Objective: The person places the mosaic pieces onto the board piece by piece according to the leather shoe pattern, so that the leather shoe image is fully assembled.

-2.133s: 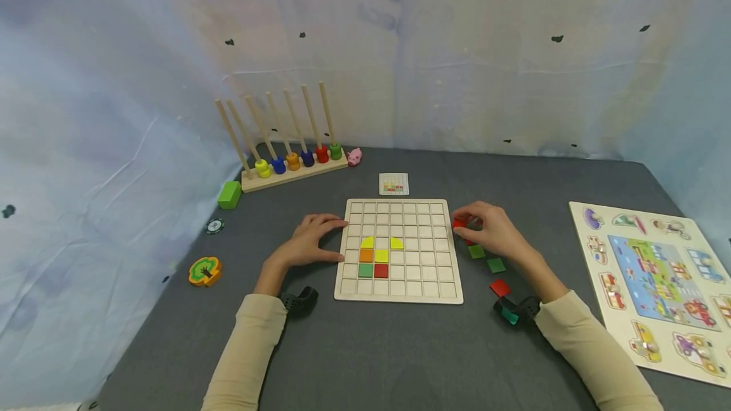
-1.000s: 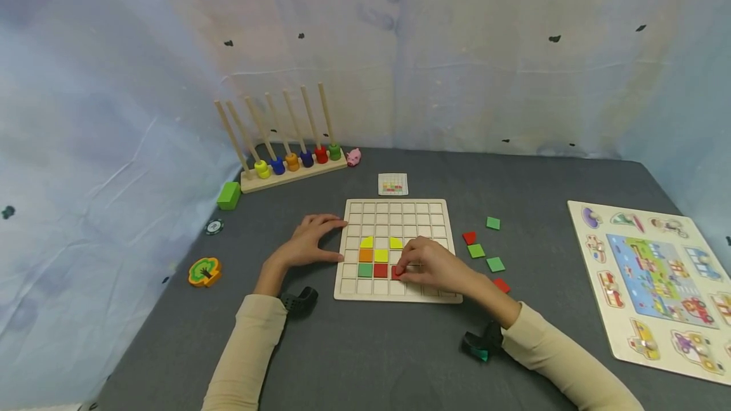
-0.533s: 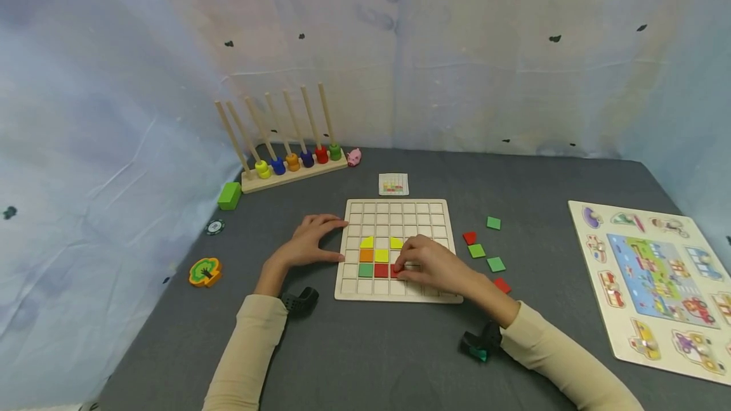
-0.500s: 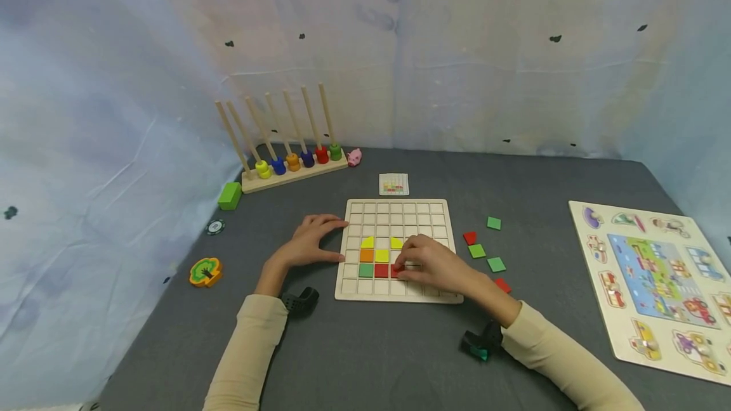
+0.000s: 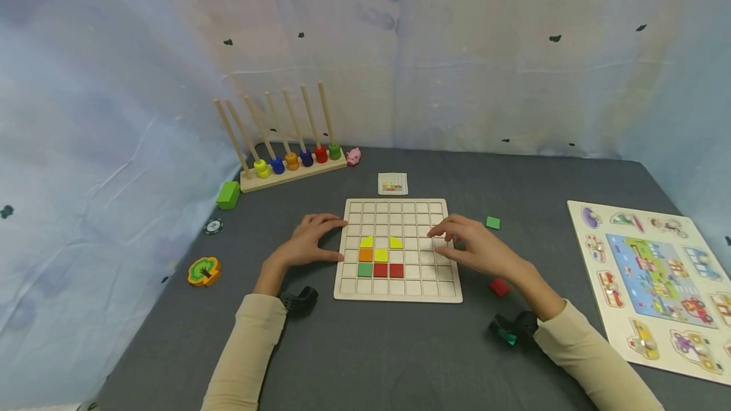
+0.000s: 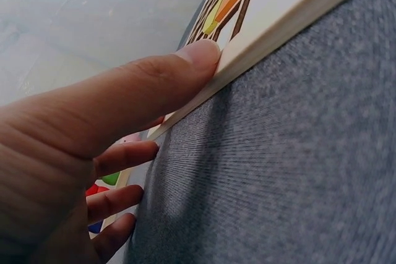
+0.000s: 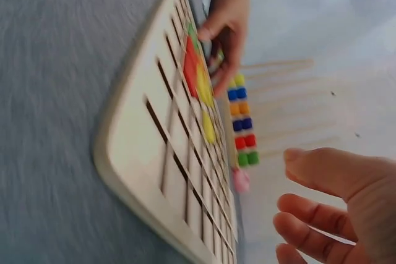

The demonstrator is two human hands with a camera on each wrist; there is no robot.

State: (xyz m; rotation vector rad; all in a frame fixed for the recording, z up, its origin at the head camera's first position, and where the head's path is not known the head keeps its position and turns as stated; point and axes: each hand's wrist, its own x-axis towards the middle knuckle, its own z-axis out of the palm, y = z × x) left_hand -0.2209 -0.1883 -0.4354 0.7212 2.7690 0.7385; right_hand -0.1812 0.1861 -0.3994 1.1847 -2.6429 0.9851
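Observation:
A wooden grid board [image 5: 425,288] lies flat before me. In its cells sit a green tile [image 5: 365,269], two red square tiles [image 5: 396,270] side by side, an orange tile [image 5: 366,255], a yellow square [image 5: 381,255] and two smaller yellow pieces [image 5: 396,243]. My left hand [image 5: 313,240] rests at the board's left edge, and its straight thumb [image 6: 198,57] touches the rim in the left wrist view. Over the right edge hovers my right hand [image 5: 480,246], fingers relaxed and nothing in them. A loose green tile [image 5: 493,222] and red tile [image 5: 499,287] lie beside it.
A small pattern card [image 5: 393,184] lies behind the board. At the back left stand a peg rack with coloured beads [image 5: 294,175] and a pink pig [image 5: 354,156]. Down the left are a green block [image 5: 229,195], a chip [image 5: 214,226] and a tree toy [image 5: 204,271]. A picture puzzle [image 5: 619,335] lies right.
My right hand brought a red tile from the right to the board, set it right of the other red one, let go and moved back right. My left hand stayed put.

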